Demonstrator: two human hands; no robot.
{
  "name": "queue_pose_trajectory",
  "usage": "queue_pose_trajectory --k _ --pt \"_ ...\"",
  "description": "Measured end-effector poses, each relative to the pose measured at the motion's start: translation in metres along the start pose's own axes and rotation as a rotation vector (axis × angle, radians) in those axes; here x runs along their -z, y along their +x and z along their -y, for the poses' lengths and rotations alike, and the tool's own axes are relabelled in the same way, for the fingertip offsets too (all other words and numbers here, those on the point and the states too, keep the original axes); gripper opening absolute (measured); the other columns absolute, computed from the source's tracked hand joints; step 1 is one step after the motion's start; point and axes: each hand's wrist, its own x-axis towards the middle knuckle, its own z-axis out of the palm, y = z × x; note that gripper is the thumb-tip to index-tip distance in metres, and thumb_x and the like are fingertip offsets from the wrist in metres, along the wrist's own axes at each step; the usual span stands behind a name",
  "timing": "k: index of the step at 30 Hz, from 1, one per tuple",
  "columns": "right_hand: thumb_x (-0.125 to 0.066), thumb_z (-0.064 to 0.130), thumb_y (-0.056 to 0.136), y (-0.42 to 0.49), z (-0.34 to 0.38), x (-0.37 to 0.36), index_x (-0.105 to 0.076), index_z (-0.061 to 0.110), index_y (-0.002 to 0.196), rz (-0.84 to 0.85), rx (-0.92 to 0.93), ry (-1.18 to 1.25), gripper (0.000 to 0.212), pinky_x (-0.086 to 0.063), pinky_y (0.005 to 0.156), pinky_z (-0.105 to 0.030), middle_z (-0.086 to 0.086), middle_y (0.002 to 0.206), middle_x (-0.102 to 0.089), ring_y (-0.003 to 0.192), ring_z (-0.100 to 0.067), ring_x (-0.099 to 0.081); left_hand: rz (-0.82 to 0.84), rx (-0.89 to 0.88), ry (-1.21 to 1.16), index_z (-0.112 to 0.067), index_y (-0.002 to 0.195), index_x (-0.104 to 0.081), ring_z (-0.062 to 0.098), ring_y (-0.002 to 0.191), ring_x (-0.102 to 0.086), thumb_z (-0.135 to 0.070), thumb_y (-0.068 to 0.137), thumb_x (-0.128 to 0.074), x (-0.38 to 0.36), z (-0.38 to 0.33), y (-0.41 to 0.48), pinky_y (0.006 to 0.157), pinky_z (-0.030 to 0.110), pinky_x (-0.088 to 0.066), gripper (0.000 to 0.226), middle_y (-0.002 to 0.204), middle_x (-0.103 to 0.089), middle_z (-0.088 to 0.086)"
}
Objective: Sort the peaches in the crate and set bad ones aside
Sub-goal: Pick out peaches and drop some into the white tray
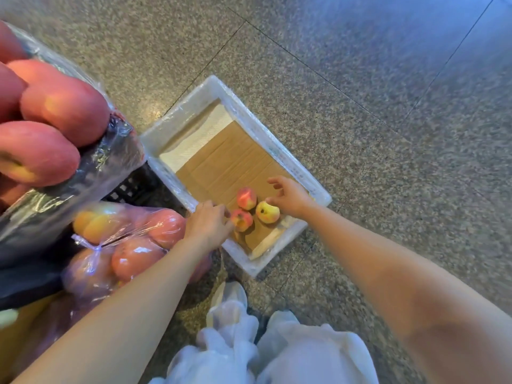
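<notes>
1. Three peaches in the near right corner of white foam tray on the floor: reddish peach farther in, small red peach nearest the near-left rim, yellow peach toward the near-right rim.
2. Left hand just left of small red peach, fingertips touching its left side; fingers curled narrow, not closed round it.
3. Right hand just right of yellow peach, thumb side touching its upper right; fingers spread fairly wide, nothing gripped.
4. Key relation: each peach directly inward of its nearest hand; reddish peach between both, slightly beyond, about equally near to each.
5. No clear long axis on the fruit; dark spot visible on yellow peach, likely a blemish.
6. Surface: flat brown cardboard liner in tray, mostly bare, plenty of room toward the far corners.
7. Bagged peaches at left, outside tray; black crate with more peaches behind it, close to the camera.
8. Speckled stone floor around tray bare to the right.
</notes>
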Motion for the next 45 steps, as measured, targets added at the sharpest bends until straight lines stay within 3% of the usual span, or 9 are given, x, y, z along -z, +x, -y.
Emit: queue_pose_trajectory --k 7,12,18,22,27,31,35,38,45 --pt "-0.06 0.02 0.093 -0.156 0.054 0.056 -0.057 0.012 0.127 0.01 -0.003 0.076 0.034 -0.052 0.085 -0.032 -0.007 0.118 -0.063 0.103 -0.022 -0.062 -0.039 -0.069 -0.083 -0.017 0.109 -0.066 0.029 0.104 -0.056 -0.023 0.087 -0.053 0.068 -0.065 -0.149 0.087 0.039 -0.047 0.027 0.113 -0.058 0.011" --pt "-0.058 0.017 0.093 -0.281 0.143 0.109 -0.064 0.015 0.115 -0.001 0.111 0.111 0.023 -0.054 0.09 -0.041 -0.007 0.112 -0.067 0.1 -0.022 -0.065 -0.127 -0.065 -0.204 -0.021 0.106 -0.068 0.024 0.102 -0.06 -0.021 0.088 -0.051 0.156 -0.112 -0.282 0.085 0.038 -0.049 0.024 0.112 -0.065 0.005" --pt "-0.054 0.013 0.094 -0.421 0.313 0.183 -0.067 0.014 0.098 -0.019 0.413 0.097 0.013 -0.054 0.077 -0.036 0.002 0.076 -0.067 0.072 -0.016 -0.066 -0.549 -0.125 -0.38 -0.024 0.098 -0.067 0.019 0.089 -0.063 -0.016 0.085 -0.054 0.297 -0.14 -0.442 0.079 0.037 -0.05 0.021 0.097 -0.07 -0.006" --pt "-0.051 0.001 0.095 -0.498 0.433 0.211 -0.066 -0.005 0.1 -0.05 0.65 0.07 0.017 -0.044 0.056 -0.012 0.001 0.064 -0.061 0.05 0.005 -0.057 -0.85 -0.207 -0.357 -0.02 0.099 -0.064 0.019 0.083 -0.062 -0.013 0.085 -0.052 0.387 -0.135 -0.529 0.067 0.031 -0.042 0.019 0.095 -0.068 -0.004" --pt "-0.049 -0.002 0.095 -0.566 0.548 0.187 -0.063 -0.013 0.102 -0.032 0.857 0.015 0.02 -0.04 0.049 -0.006 -0.013 0.074 -0.061 0.045 0.008 -0.055 -1.056 -0.109 -0.339 -0.021 0.1 -0.065 0.024 0.086 -0.063 -0.014 0.087 -0.051 0.446 -0.068 -0.614 0.072 0.035 -0.047 0.02 0.093 -0.068 0.002" --pt "-0.053 0.005 0.094 -0.586 0.601 0.129 -0.065 -0.005 0.105 0.02 0.94 -0.121 0.018 -0.044 0.055 -0.016 -0.011 0.08 -0.062 0.054 -0.003 -0.057 -0.972 0.138 -0.314 -0.022 0.1 -0.064 0.028 0.094 -0.062 -0.021 0.088 -0.053 0.447 0.017 -0.662 0.072 0.036 -0.044 0.017 0.098 -0.067 0.006" --pt "-0.06 0.018 0.092 -0.587 0.629 0.061 -0.066 0.01 0.111 0.058 0.955 -0.408 0.022 -0.051 0.079 -0.032 -0.007 0.1 -0.065 0.085 -0.018 -0.061 -0.824 0.252 -0.304 -0.023 0.108 -0.061 0.023 0.097 -0.061 -0.028 0.088 -0.056 0.435 0.107 -0.685 0.077 0.036 -0.048 0.021 0.107 -0.066 0.003" --pt "-0.062 0.02 0.091 -0.58 0.646 0.023 -0.061 0.011 0.117 0.091 0.875 -0.53 0.028 -0.051 0.089 -0.04 -0.01 0.116 -0.063 0.105 -0.027 -0.061 -0.72 0.228 -0.27 -0.022 0.117 -0.058 0.023 0.106 -0.057 -0.03 0.089 -0.059 0.432 0.157 -0.687 0.081 0.036 -0.047 0.029 0.118 -0.061 0.002" --pt "-0.056 0.023 0.092 -0.54 0.668 -0.014 -0.041 0.016 0.141 -0.136 0.596 -0.869 0.052 -0.041 0.098 -0.04 -0.017 0.136 -0.044 0.125 -0.035 -0.045 -0.533 0.06 -0.117 -0.024 0.131 -0.049 0.028 0.117 -0.049 -0.032 0.088 -0.06 0.437 0.232 -0.657 0.097 0.043 -0.044 0.045 0.129 -0.054 0.005"
